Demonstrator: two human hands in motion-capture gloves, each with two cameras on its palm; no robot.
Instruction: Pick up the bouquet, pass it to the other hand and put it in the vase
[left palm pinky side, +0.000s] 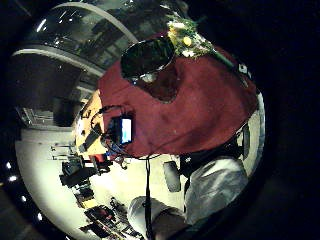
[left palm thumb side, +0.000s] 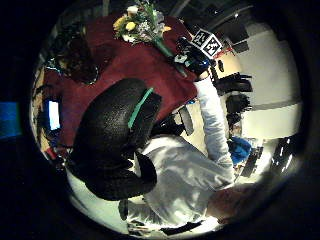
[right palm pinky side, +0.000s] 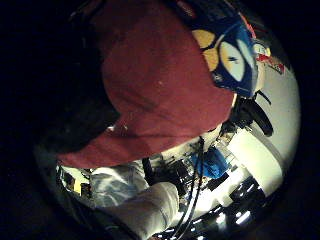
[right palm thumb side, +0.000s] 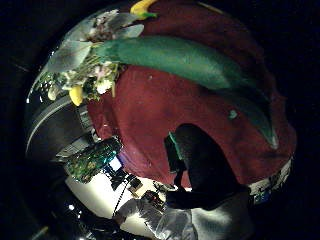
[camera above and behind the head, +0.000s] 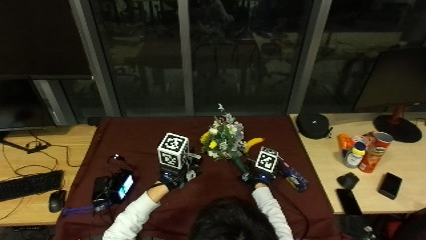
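The biggest risk is the bouquet (camera above and behind the head: 224, 138) tipping as it is passing across: the flower head is standing heavy above the right hand (camera above and behind the head: 261, 174), which is gripping the green stems low. The left hand (camera above and behind the head: 172, 176), nearby over the bench (camera above and behind the head: 133, 137), is holding nothing. The vase (left palm pinky side: 147, 57), lying beyond the left hand, could get knocked.

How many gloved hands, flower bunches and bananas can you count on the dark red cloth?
gloved hands: 2, the left hand and the right hand
bouquet: 1
banana: 1
total: 4
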